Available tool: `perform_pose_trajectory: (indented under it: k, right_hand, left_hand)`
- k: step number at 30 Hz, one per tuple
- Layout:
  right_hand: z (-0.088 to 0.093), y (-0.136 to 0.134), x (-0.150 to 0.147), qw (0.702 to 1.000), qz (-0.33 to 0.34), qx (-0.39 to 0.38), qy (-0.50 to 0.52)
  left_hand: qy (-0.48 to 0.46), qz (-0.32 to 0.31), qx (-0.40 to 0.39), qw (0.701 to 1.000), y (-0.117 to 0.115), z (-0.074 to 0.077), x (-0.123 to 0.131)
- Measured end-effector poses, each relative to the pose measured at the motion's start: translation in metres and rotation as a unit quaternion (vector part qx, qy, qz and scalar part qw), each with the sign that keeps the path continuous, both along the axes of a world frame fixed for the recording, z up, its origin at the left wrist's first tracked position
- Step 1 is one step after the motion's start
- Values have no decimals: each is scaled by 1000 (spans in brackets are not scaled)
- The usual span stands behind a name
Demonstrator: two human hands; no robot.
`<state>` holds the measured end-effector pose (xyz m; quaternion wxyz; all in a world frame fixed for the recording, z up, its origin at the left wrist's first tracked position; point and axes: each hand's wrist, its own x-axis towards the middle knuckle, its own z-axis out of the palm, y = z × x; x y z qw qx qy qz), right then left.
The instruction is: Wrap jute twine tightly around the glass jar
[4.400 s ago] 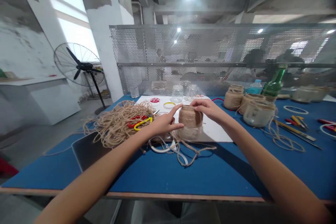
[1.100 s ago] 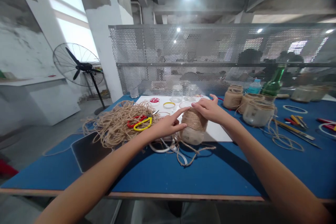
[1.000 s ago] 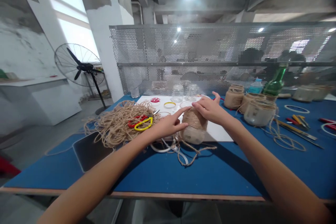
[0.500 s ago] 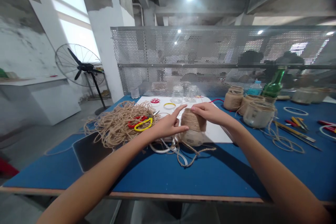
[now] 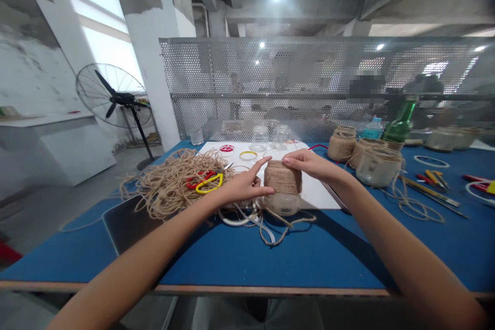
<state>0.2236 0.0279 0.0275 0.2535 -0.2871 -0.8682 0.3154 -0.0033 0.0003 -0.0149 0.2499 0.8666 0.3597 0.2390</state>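
A jar (image 5: 283, 185) stands upright on the table in front of me, its upper part wrapped in jute twine and its lower part bare. My left hand (image 5: 247, 183) is at its left side, thumb against the twine, forefinger stretched toward the top and the other fingers curled. From the right, my right hand (image 5: 309, 162) grips the top edge, thumb and fingers pressed there; the fingertips behind it are hidden. A loose twine end (image 5: 288, 224) trails from the jar's base. Left of it lies a heap of twine (image 5: 170, 180) with scissors (image 5: 209, 183) on top.
Wrapped jars (image 5: 379, 166) and a green bottle (image 5: 400, 122) stand at the right, near brushes (image 5: 429, 192). Two clear jars (image 5: 260, 138) sit behind on white paper (image 5: 323, 193). A dark tablet-like slab (image 5: 127, 221) lies at the left. A perforated metal screen (image 5: 216, 77) closes off the back.
The view has shifted slightly. The jar stands a little more upright, and both hands remain on it in nearly the same places.
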Motion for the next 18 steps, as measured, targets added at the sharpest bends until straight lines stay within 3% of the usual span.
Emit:
perform_pose_trajectory:
  k: [5, 11, 18]
  right_hand:
    - [-2, 1, 0, 999, 33, -8, 18]
    - [2, 4, 2, 999, 15, 20, -27]
    - [4, -5, -2, 974, -143, 158, -78]
  left_hand:
    - [-21, 8, 9, 1000, 0, 6, -3]
    - [0, 53, 47, 997, -10, 9, 4]
    - [36, 93, 80, 992, -18, 11, 11]
